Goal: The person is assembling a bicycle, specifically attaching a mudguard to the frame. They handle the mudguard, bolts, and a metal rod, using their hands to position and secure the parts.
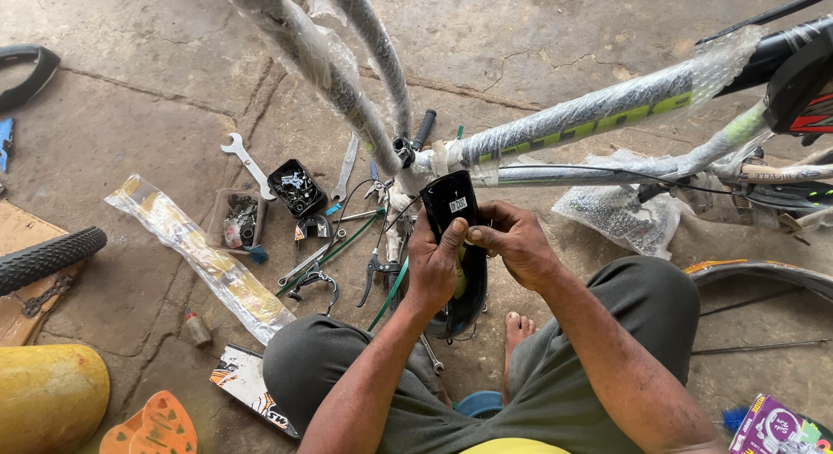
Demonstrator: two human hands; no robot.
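I see my left hand (431, 265) and right hand (512, 242) side by side on the mudguard (453, 213), with the bicycle frame (573, 124) just behind it, the spanner (246, 163) and parts tray (297, 188) to the left, and the tyre (48, 259) far left.

Both hands grip a black bicycle saddle (455, 246) below the wrapped bicycle frame (573, 124): the left hand (431, 267) clasps its side, the right hand (512, 241) pinches its top. Beside them on the concrete floor (139, 116) lie a wrench (245, 162), pliers (373, 276) and a parts tray (297, 188).
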